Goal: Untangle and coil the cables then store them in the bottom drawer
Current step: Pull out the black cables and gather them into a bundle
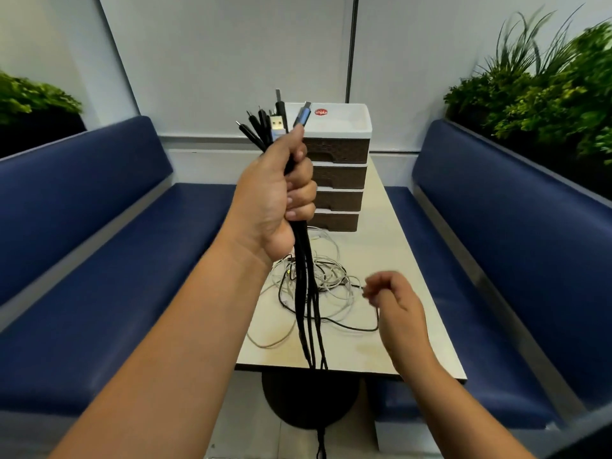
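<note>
A: Left hand (284, 193)?
B: Clenched around a bundle of black cables (306, 293), raised high over the table (414, 342). Plug ends (278, 122) fanned out above the fist, strands hanging straight down past the near edge of the table.

A: And right hand (392, 294)?
B: Low, at the right side of the table, fingers curled. Seems to pinch the end of a thin dark cable (347, 326) that loops on the table, but too small to tell for sure.

A: Rest of the cables?
B: Tangle of white cables (328, 279) lying in the middle of the table, mixed with that dark loop, just near of the drawer unit (337, 170).

A: Drawers?
B: Four brown drawers, all appearing closed. Bottom drawer (337, 221) touching nothing, far end of the table.

A: Which step, probably?
B: Untangling, likely. Black cables already gathered by the plugs, not yet coiled. White heap not sorted.

A: Next move, what needed?
B: Probably to pull the dark loop free from the white tangle without dragging the whole heap. Then to wind the hanging bundle into a coil, which needs both hands. Drawer to open after.
</note>
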`<state>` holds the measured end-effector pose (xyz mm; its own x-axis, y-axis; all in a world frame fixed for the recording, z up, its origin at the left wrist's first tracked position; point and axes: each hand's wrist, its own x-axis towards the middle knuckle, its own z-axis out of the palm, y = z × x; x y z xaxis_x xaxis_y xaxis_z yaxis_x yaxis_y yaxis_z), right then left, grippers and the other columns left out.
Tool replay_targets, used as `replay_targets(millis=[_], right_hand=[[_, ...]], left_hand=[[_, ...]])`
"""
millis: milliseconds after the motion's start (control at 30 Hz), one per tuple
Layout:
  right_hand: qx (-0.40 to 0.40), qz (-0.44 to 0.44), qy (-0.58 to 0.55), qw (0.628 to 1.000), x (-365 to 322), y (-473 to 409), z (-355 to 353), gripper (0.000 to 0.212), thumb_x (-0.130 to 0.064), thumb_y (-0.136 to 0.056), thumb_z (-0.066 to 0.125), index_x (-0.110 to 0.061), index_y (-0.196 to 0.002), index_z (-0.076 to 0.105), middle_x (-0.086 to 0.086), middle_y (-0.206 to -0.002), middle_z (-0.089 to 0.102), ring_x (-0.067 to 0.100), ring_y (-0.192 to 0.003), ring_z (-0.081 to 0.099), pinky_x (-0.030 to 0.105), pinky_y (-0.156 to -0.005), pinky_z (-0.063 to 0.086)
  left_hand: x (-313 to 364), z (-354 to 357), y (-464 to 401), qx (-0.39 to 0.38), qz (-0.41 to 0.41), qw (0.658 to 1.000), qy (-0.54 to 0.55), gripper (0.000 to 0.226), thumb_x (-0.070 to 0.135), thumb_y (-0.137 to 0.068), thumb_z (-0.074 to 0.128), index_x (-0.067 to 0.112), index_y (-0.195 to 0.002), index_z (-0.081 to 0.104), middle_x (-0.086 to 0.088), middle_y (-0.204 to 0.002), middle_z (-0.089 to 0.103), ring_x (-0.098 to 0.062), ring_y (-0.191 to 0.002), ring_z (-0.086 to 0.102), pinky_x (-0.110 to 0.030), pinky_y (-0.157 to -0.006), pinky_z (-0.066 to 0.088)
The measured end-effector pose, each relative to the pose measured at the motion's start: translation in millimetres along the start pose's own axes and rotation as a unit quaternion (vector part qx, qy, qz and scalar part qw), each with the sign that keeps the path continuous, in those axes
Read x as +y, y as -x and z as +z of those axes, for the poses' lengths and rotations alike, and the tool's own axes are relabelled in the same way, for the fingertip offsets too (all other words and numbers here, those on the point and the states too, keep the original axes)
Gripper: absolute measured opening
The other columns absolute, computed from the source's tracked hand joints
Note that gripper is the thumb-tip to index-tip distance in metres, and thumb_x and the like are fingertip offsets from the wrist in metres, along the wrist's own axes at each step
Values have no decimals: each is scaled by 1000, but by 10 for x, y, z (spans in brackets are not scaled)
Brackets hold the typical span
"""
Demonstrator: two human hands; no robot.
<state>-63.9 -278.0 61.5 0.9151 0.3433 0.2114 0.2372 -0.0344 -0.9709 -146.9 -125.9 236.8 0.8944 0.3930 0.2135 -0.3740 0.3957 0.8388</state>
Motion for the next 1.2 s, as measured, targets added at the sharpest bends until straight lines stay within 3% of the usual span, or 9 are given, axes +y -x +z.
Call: replay_targets(millis=[100, 167, 267, 367, 600, 700, 967, 1067, 1200], right_hand=[[-159, -64, -64, 983, -592, 95, 153, 38, -45, -81, 52, -19, -107, 63, 4, -101, 69, 19, -97, 65, 33, -88, 50], [-245, -55, -75, 965, -741, 188, 318, 37, -43, -83, 60, -16, -108, 60, 8, -91, 70, 27, -86, 67, 38, -85, 52], [-239, -1, -140, 961, -764, 261, 456, 16, -26, -97, 57, -14, -86, 55, 2, -55, 49, 16, -48, 49, 34, -60, 48], [-266, 62, -203, 940, -707, 277, 444, 27, -31, -96, 56, -26, -70, 53, -1, -54, 32, 11, -43, 29, 25, -46, 32], [-329, 156, -195, 911, -656, 195, 474, 42, -48, -89, 56, -20, -69, 33, -3, -49, 26, 11, -40, 19, 21, -40, 21], [-317, 169, -175, 917, -596, 213, 578, 43, -50, -91, 56, -19, -71, 34, -2, -49, 27, 11, -40, 19, 23, -41, 19], [-299, 202, -228, 905, -336, 173, 775, 40, -49, -90, 61, -26, -63, 41, -1, -53, 24, 10, -43, 16, 20, -40, 16], [-353, 144, -126, 916, -234, 21, 693, 31, -50, -85, 61, -23, -73, 50, 5, -60, 47, 15, -51, 43, 27, -54, 36], [-330, 125, -34, 935, -360, -334, 422, 39, -36, -82, 70, -17, -116, 63, 2, -112, 71, 14, -107, 66, 30, -98, 50]], left_hand=[[-119, 106, -27, -3, -13, 1000, 16, 34, 35, -100, 44, 22, -69, 41, 9, -50, 21, -3, -37, 14, -17, -35, 8], [-189, 148, -45, -12, -8, 999, 36, 31, 34, -100, 44, 22, -72, 42, 7, -54, 25, -4, -39, 17, -17, -36, 12], [-249, 121, -67, -20, 22, 999, 30, 19, 29, -102, 44, 17, -88, 48, 5, -64, 36, -4, -44, 24, -15, -40, 21], [-275, 10, -73, -21, 41, 999, 10, 13, 22, -101, 45, 15, -112, 48, 2, -74, 47, -5, -49, 32, -15, -43, 29], [-415, -226, -178, 97, 9, 995, 36, 32, 44, -99, 42, 16, -92, 56, 5, -59, 53, -9, -51, 55, -24, -53, 53], [-499, -377, -231, 146, -39, 986, 68, 43, 56, -95, 41, 18, -84, 56, 7, -55, 46, -5, -41, 43, -18, -43, 44], [-693, -641, -130, 13, -98, 995, 14, 23, 34, -99, 45, 13, -99, 55, 3, -62, 41, -8, -51, 41, -20, -46, 40], [-708, -700, -154, -1, -104, 994, 30, 23, 35, -98, 44, 14, -93, 52, 4, -58, 26, -5, -43, 22, -15, -37, 23], [-744, -761, -171, -5, -107, 994, -1, 25, 37, -98, 43, 16, -88, 51, 5, -57, 26, -4, -42, 19, -14, -36, 18]])
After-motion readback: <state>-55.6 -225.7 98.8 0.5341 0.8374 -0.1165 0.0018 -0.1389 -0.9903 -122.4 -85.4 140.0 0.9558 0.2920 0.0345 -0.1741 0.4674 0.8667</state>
